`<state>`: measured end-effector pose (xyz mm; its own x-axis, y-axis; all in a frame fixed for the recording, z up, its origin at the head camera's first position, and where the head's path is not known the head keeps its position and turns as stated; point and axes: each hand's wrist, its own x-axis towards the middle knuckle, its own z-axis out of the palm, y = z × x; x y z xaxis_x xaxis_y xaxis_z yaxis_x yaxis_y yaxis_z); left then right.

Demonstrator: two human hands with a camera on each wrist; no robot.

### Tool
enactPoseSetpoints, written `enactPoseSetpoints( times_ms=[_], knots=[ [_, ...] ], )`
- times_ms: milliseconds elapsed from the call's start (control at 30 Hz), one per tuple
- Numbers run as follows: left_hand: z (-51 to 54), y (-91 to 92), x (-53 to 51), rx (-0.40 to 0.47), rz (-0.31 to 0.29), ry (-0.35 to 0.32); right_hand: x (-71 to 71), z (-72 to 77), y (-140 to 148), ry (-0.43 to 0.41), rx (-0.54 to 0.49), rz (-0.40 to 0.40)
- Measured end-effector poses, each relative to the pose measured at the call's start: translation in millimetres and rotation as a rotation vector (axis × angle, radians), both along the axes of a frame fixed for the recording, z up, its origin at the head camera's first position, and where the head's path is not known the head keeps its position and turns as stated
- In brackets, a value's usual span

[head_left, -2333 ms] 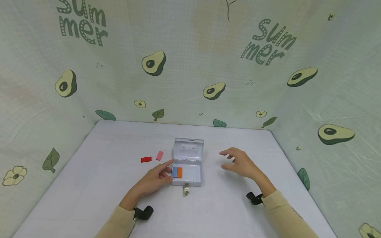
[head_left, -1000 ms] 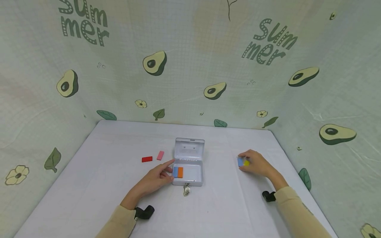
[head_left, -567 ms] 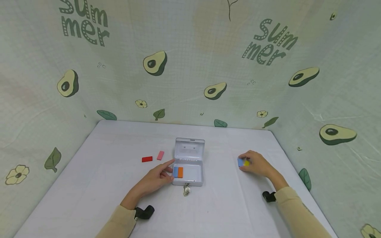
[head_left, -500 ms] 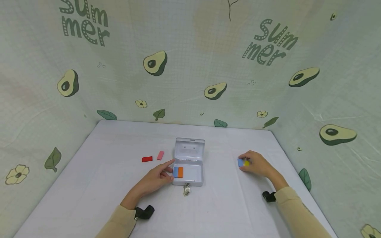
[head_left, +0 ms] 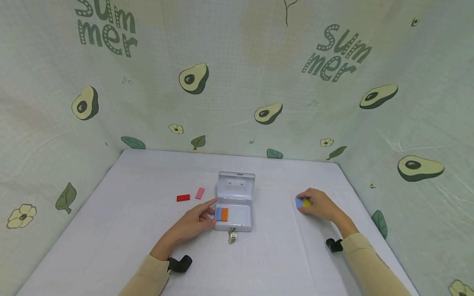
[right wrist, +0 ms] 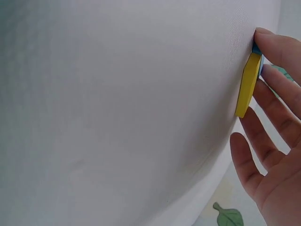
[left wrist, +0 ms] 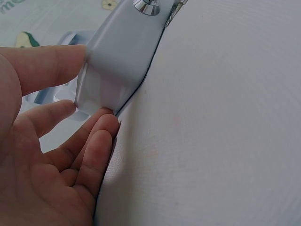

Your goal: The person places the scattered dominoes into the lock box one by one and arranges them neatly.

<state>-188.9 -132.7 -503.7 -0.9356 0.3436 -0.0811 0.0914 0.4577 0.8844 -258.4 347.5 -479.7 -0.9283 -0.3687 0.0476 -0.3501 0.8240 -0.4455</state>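
Note:
In the head view an open white metal cash box (head_left: pixel 240 213) stands mid-table, lid raised at the back. A blue domino block (head_left: pixel 219 214) and an orange domino block (head_left: pixel 224 214) lie side by side at its left inside. My left hand (head_left: pixel 190 225) rests its fingertips and thumb against the box's left side. To the right, my right hand (head_left: pixel 321 203) pinches another blue domino block (head_left: pixel 299 202) between thumb and forefinger, down at the table. A yellow domino block (right wrist: pixel 248 87) sits against that blue one, partly under the hand.
A red domino block (head_left: pixel 183 197) and a pink domino block (head_left: pixel 200 193) lie left of the box. A small padlock (head_left: pixel 233 236) hangs at the box front. Printed cloth walls (head_left: pixel 229 135) border the white table (head_left: pixel 259 271) at the back and sides.
My right hand has moved right, away from the box, and taken hold of the blue domino block. For the last second it has stayed there. My left hand has not moved.

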Motion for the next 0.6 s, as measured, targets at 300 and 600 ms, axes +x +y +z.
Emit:
enactPoseSetpoints(
  times_ms=[300,600],
  knots=[
    [-0.9,0.4,0.1,-0.003,0.002,-0.011,-0.1,-1.9,-0.9,0.032,0.008,0.010],
    [-1.9,0.0,-0.3,0.000,0.000,0.003,2.5,3.6,-10.0,0.060,0.008,0.023]
  ],
)
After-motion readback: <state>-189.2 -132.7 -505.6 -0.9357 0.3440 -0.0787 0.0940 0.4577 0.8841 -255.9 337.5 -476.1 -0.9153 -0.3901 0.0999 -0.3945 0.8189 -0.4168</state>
